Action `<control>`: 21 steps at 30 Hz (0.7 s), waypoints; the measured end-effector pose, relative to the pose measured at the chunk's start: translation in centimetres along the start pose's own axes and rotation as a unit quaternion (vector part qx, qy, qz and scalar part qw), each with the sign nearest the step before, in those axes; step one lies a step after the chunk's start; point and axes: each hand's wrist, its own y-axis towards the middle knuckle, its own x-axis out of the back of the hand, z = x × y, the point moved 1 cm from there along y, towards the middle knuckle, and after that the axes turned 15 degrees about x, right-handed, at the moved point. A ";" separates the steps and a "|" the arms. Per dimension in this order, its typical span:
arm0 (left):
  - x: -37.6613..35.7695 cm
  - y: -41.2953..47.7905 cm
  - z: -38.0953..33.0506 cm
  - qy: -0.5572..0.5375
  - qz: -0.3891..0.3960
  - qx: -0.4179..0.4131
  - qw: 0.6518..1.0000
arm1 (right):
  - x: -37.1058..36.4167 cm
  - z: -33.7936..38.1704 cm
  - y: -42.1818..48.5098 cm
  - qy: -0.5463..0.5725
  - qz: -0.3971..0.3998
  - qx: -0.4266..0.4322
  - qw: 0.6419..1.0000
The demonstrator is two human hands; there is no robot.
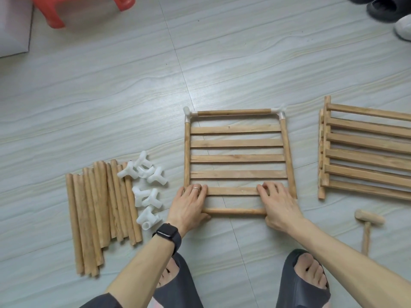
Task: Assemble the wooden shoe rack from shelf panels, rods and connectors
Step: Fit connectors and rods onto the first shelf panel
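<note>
On floor (133, 96), centre, shelf panel (238, 158) lay flat. Near corners clamped by left hand (191, 203) and right hand (278, 205): fingers over last slat (233, 191), thumbs behind near rod (235, 211). Looked light, stiff; better gripped by side rails (186, 152) than thin slats.

Pale wood-grain floor (111, 90). Centre: a slatted shelf panel (236, 158) lying flat, with white corner connectors (188, 112) at its far end. Left: a bundle of rods (97, 214), with loose connectors (148, 192) beside and partly upon it. Right: stacked panels (364, 159) and, near them, a wooden mallet (369, 218). Far left: a red stool (51, 12).
</note>
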 end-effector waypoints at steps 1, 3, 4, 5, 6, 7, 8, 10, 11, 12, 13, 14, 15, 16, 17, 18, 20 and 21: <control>0.1 0.1 -0.2 -0.003 -0.001 0.000 1.000 | 0.4 0.1 0.1 0.002 0.003 -0.001 1.000; 0.1 0.1 -0.4 -0.014 -0.002 0.009 1.000 | 1.4 0.1 0.5 0.003 0.020 -0.002 1.000; 0.0 0.0 -0.5 -0.021 -0.001 0.015 1.000 | 2.0 0.1 0.7 0.004 0.035 -0.004 0.999; 0.0 -0.1 -0.6 -0.026 -0.001 0.018 1.000 | 2.5 0.1 0.8 0.004 0.054 -0.007 0.998; -0.1 -0.1 -0.7 -0.028 0.000 0.019 0.999 | 2.8 0.3 1.0 0.002 0.075 -0.012 0.997; 0.0 -0.2 -0.8 -0.029 0.003 0.019 0.999 | 3.2 0.5 1.1 -0.005 0.094 -0.018 0.995; 0.2 -0.3 -1.0 -0.031 0.008 0.020 0.999 | 3.5 0.7 1.2 -0.017 0.112 -0.024 0.993; 0.5 -0.6 -1.2 -0.043 0.026 0.020 0.999 | 4.2 1.5 1.6 -0.046 0.149 -0.028 0.987; 0.7 -0.8 -1.2 -0.057 0.038 0.017 0.997 | 4.6 1.9 2.0 -0.058 0.170 -0.028 0.983; 0.9 -1.1 -1.1 -0.080 0.048 0.015 0.996 | 5.1 2.1 2.4 -0.071 0.191 -0.027 0.979; 1.2 -1.4 -0.8 -0.111 0.050 0.013 0.992 | 5.6 2.4 2.8 -0.083 0.210 -0.022 0.974; 1.5 -1.7 -0.2 -0.150 0.043 0.014 0.988 | 6.3 2.7 3.3 -0.093 0.221 -0.013 0.971; 1.9 -2.1 0.6 -0.195 0.021 0.020 0.980 | 6.9 3.1 3.9 -0.099 0.222 0.000 0.970; 2.5 -2.6 1.7 -0.244 -0.018 0.033 0.969 | 7.6 3.8 4.5 -0.100 0.216 0.019 0.971; 3.0 -3.1 2.9 -0.291 -0.068 0.056 0.953 | 8.1 4.6 5.2 -0.097 0.206 0.039 0.973; 3.5 -3.5 4.4 -0.328 -0.118 0.086 0.933 | 8.7 5.6 5.9 -0.096 0.194 0.061 0.974; 3.9 -4.1 7.9 -0.385 -0.188 0.178 0.886 | 9.4 7.7 7.3 -0.102 0.174 0.110 0.973; 3.8 -4.4 9.9 -0.408 -0.196 0.241 0.859 | 9.6 8.8 8.1 -0.104 0.166 0.133 0.972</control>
